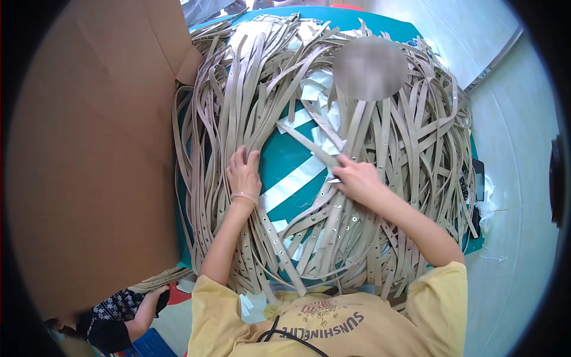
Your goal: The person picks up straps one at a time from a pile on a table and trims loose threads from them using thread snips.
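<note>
Two thick heaps of beige belts (238, 101) with metal eyelets lie across a teal tabletop (279, 154). My left hand (244, 177) rests on the inner edge of the left heap, fingers slightly apart and bent over the straps. Between the heaps, my right hand (358, 180) is closed around a beige belt (308, 143), whose loose end points to the far left. A small pointed silvery tip (333, 180) sticks out beneath that hand; the rest of this object is hidden in the palm.
White paper strips (294, 183) lie between the heaps. On the left stands a tall brown cardboard box (101, 149). Dark objects (477, 178) and crumpled clear plastic (488, 202) sit at the right edge. Another person's arm (143, 315) shows at lower left.
</note>
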Motion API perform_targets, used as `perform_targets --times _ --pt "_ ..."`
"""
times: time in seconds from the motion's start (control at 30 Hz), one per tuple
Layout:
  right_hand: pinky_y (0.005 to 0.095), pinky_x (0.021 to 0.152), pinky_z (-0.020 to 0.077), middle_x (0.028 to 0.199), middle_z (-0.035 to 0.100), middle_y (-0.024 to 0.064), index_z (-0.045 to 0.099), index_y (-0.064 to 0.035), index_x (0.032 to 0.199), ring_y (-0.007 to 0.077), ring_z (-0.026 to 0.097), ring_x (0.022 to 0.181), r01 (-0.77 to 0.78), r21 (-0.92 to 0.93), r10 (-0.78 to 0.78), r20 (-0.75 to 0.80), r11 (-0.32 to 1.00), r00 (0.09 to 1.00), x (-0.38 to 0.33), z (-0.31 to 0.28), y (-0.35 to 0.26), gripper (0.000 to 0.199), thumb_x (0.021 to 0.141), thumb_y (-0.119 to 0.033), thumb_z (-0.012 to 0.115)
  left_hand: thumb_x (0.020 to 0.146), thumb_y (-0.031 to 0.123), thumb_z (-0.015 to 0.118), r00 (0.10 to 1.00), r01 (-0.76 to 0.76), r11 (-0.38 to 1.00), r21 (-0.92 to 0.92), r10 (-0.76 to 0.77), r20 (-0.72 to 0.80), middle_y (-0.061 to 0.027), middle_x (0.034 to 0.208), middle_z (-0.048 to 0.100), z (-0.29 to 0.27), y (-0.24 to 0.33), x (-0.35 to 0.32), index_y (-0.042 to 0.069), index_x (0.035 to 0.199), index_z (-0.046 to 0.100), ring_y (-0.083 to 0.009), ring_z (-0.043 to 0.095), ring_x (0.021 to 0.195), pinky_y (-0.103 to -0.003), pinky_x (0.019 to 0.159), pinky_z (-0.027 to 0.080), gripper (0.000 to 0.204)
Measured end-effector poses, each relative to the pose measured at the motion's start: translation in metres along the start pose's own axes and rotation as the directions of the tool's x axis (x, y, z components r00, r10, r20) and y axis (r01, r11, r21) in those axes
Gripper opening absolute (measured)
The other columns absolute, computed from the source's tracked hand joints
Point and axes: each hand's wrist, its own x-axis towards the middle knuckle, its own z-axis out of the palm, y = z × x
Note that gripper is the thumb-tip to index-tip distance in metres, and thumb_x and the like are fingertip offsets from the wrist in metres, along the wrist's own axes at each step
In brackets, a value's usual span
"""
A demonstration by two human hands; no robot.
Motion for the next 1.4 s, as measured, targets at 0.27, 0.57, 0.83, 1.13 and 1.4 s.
perform_targets --times 0.27,0.57,0.83,1.13,1.4 --pt "0.0429 0.064 0.0480 0.083 0.060 0.0144 0.055 -0.0051 0.088 0.0332 0.061 0.076 -0.237 -0.009 0.235 -0.087 0.972 0.968 -0.014 -0.035 0.034 0.017 0.072 -0.005 0.056 0.077 0.007 0.062 0.991 0.131 0.934 0.332 -0.124 -0.044 -0.0095 0.140 0.030 -0.008 -0.034 0.020 0.018 0.109 0.060 -0.0336 0.029 0.126 -0.046 0.101 0.028 0.034" --pt "0.0272 0.052 0.0437 0.083 0.067 0.0066 0.057 -0.0015 0.095 0.0098 0.058 0.067 -0.364 0.799 0.425 0.153 0.478 0.892 -0.020 -0.100 0.106 0.023 0.086 -0.022 0.055 0.081 0.007 0.055 0.974 -0.222 0.929 0.297 0.200 0.102 -0.0056 0.125 0.047 0.022 -0.044 0.014 0.010 0.124 0.044 -0.0258 0.037 0.122 -0.031 0.092 0.036 0.044" --pt "0.0148 0.040 0.0267 0.114 0.060 0.0083 0.058 -0.0036 0.085 -0.0005 0.032 0.046 -0.157 0.917 0.241 0.069 0.366 0.968 -0.050 -0.181 0.151 0.030 0.090 -0.032 0.054 0.075 0.010 0.065 0.949 0.145 0.782 0.606 -0.284 0.140 -0.0120 0.123 0.038 -0.002 0.019 0.076 0.018 0.118 0.049 -0.0294 0.032 0.120 -0.039 0.098 0.028 0.046" --pt "0.0184 0.038 0.0222 0.087 0.067 0.0065 0.061 -0.0043 0.095 0.0014 0.030 0.039 -0.273 0.959 0.045 0.270 0.077 0.962 -0.055 -0.148 0.080 0.028 0.085 -0.031 0.061 0.091 0.045 0.045 0.727 0.624 -0.135 -0.770 0.462 0.508 -0.0141 0.118 0.055 -0.089 0.206 0.077 -0.004 0.128 0.038 -0.0225 0.060 0.101 -0.028 0.083 0.050 0.062" --pt "0.0196 0.043 0.0265 0.080 0.066 0.0003 0.065 -0.0047 0.092 0.0030 0.034 0.047 -0.310 0.910 -0.089 0.345 0.274 0.934 -0.095 -0.130 0.055 0.018 0.083 -0.020 0.061 0.082 0.010 0.064 0.853 0.522 -0.332 -0.786 0.195 0.484 -0.0031 0.088 0.064 -0.094 0.194 0.090 0.006 0.097 0.058 -0.0071 0.059 0.070 -0.018 0.063 0.050 0.016"
